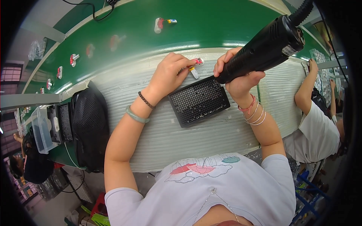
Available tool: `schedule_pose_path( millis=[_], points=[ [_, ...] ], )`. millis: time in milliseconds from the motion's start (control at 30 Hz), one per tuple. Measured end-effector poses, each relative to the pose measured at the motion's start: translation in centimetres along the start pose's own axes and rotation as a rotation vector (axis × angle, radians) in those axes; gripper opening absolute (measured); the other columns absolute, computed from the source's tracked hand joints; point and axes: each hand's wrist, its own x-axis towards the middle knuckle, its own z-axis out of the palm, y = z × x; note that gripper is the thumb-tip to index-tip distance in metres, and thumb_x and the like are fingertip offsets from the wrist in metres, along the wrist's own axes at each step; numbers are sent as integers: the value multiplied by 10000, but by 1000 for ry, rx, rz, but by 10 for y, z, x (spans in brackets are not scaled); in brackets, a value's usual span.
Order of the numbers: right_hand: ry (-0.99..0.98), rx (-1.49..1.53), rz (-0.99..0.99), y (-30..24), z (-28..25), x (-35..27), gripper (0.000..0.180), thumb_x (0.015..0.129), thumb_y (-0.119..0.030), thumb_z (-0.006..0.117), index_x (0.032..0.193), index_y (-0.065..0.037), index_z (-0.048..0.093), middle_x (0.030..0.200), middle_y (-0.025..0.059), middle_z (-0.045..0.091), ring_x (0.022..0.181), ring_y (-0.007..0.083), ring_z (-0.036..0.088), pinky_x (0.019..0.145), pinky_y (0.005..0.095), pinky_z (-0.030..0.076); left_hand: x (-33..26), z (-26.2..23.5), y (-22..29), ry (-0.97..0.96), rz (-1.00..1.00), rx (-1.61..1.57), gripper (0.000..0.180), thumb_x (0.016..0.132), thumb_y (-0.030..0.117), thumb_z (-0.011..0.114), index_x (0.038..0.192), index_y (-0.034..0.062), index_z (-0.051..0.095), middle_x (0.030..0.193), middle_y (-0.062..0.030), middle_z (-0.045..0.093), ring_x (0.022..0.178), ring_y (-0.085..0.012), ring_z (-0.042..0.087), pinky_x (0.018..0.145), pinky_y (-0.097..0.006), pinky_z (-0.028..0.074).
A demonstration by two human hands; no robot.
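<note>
My left hand (168, 74) reaches to the far edge of the pale ribbed mat, fingers pinched on a small white-and-red device (198, 61). A small silver battery pack (194, 73) with a yellow end lies just below those fingertips. My right hand (241, 84) is wrapped round a thick black cylindrical power tool (264, 49), its exact kind unclear. The tool slants up to the right into a ribbed black hose (302, 12); its working tip is hidden. Between my forearms, a black perforated tray (200, 101) sits on the mat with small pale bits along its near side.
Beyond the mat, a green belt-like surface (132, 28) carries another white-and-red device (158, 25) with its battery, and several more at left. A black mesh bag (89, 128) and a clear plastic bin (40, 130) stand left. Co-workers sit on both sides; one arm (306, 84) rests at right.
</note>
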Motion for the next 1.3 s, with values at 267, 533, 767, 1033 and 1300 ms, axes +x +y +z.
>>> schedule_pose_path(
  millis=[267,533,767,1033,1300],
  points=[
    [13,66,-3,3,1,-3,969,546,-934,322,864,-26,434,609,88,499,517,170,516,477,277,447,-1,1,0,0,8,10,277,708,-28,638,971,57,659,871,-88,632,830,-253,576,733,-341,479],
    [21,51,-2,2,3,-4,976,536,-940,313,860,-27,440,608,88,504,515,169,517,483,273,452,0,-1,1,-6,3,2,279,705,-32,636,970,54,658,877,-87,634,836,-256,577,743,-339,477],
    [-7,19,20,2,0,-3,968,538,-937,327,852,-29,443,599,91,510,507,168,519,473,271,452,0,0,1,0,9,4,285,705,-36,635,974,55,660,880,-86,634,834,-255,579,737,-337,478],
    [-15,4,6,1,2,-2,965,546,-935,323,852,-27,445,601,90,511,507,168,521,472,268,454,-1,1,-1,19,18,-13,232,731,-12,609,946,67,641,821,-82,601,808,-268,543,728,-355,465],
    [-69,62,32,-11,-2,8,985,554,-943,277,851,-18,443,599,99,506,507,183,524,475,281,454,-1,1,0,24,20,-28,233,728,-4,614,948,68,643,826,-76,605,809,-259,547,730,-353,465]
  ],
)
